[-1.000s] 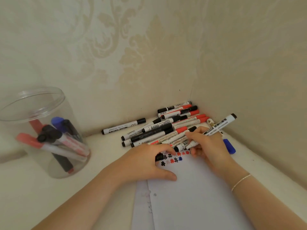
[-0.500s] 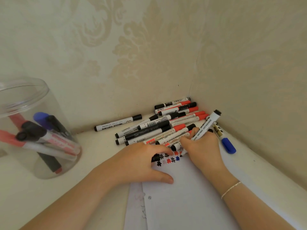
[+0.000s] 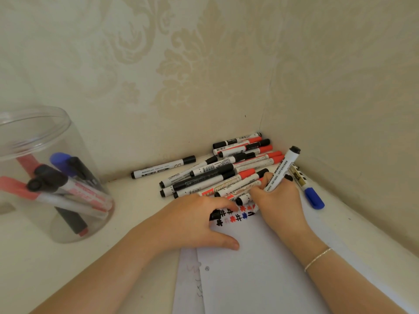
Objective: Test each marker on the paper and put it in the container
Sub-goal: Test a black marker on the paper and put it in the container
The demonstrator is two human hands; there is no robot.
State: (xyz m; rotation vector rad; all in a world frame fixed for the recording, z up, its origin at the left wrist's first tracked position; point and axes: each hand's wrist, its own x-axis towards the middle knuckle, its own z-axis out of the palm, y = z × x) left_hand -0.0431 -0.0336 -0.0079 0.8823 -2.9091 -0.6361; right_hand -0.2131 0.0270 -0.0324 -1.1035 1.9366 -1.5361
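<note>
A white paper (image 3: 260, 268) lies on the white shelf, with a row of black, red and blue test marks (image 3: 235, 217) along its top edge. My right hand (image 3: 278, 205) grips a white marker with a black end (image 3: 283, 171), tilted steeply, its tip hidden behind my fingers at the marks. My left hand (image 3: 192, 223) rests palm down on the paper's top left, its fingers curled over a small black cap (image 3: 215, 215). A pile of several black and red markers (image 3: 222, 175) lies just behind both hands. The clear plastic container (image 3: 68, 137) stands at the left and holds several markers.
A lone black-capped marker (image 3: 163, 169) lies by the back wall, left of the pile. A blue-capped marker (image 3: 314, 198) lies right of my right hand near the side wall. Patterned walls close the corner behind and to the right. A second sheet (image 3: 188, 279) shows under the paper.
My right hand has tipped the marker more upright and moved it slightly left along the marks. My left hand stays on the paper. The view has shifted slightly.
</note>
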